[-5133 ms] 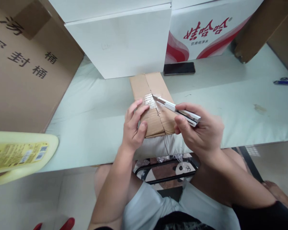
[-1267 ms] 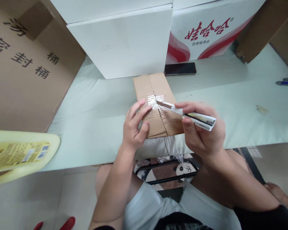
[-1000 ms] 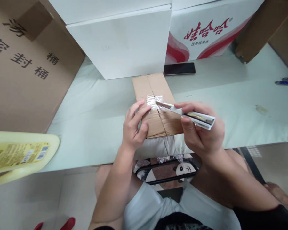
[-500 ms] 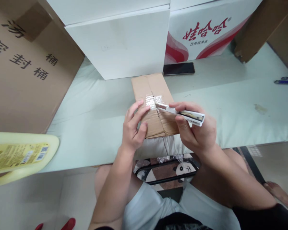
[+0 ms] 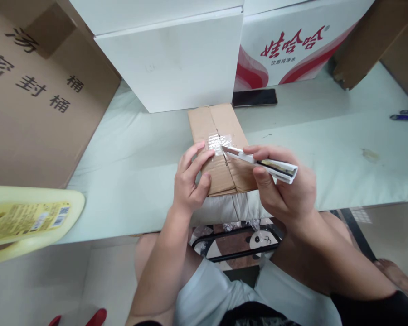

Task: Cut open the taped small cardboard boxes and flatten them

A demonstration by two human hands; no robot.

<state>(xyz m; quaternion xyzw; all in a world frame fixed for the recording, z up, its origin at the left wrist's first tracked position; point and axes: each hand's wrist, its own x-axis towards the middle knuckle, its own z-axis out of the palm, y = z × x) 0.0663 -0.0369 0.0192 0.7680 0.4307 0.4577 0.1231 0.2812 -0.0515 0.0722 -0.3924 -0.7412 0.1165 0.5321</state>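
A small cardboard box [image 5: 229, 127] lies in front of me, with wrinkled clear tape [image 5: 216, 141] across its middle seam. My left hand [image 5: 192, 179] rests on the box's left side, fingers spread, with a fingertip at the tape. In my right hand [image 5: 289, 185] is a slim white hand tool [image 5: 275, 169], gripped between thumb and fingers. Its narrow, dark-faced end meets the seam at the tape; a hollow channel shows at the back end. I cannot make out the tool's exact kind. Small dark marks run along the seam.
A black phone [image 5: 255, 97] lies behind the box, before white cartons [image 5: 177, 63]. A large brown carton [image 5: 47, 131] and a yellow jug [image 5: 61, 213] stand left. At far right are purple-and-blue scissors-like handles [image 5: 406, 116]. The padded surface's front edge is near my knees.
My right hand has shifted slightly right and down, and the white tool's back end has moved with it. The tool's tip stays at the tape. My left hand remains on the box.
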